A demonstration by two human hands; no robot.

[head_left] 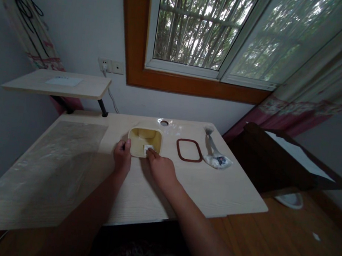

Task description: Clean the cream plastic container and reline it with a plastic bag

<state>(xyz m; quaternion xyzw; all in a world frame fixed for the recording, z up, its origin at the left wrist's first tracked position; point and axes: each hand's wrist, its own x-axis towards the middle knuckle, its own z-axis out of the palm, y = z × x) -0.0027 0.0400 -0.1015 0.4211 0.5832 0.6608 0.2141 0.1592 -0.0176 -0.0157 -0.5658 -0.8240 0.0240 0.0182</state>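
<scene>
A cream, rounded-square plastic container point(145, 133) stands on the pale table, tilted towards me so its pale yellow inside shows. My left hand point(122, 157) is closed on the container's left side, thumb over the rim. My right hand point(163, 170) reaches over the near right edge, its fingertips pressing a small white piece of tissue or cloth point(147, 147) against the inner surface. To the right lies a reddish-brown rounded-square ring point(179, 149), apart from both hands. Beside it rests a knotted clear plastic bag point(217, 161) with white contents.
A clear plastic sheet point(70, 161) covers the table's left part. Behind it, a raised shelf point(85, 86) carries a paper. Near the back edge is a round cable hole point(164, 123). A dark wooden piece of furniture point(279, 158) stands at the right, beyond the table's edge.
</scene>
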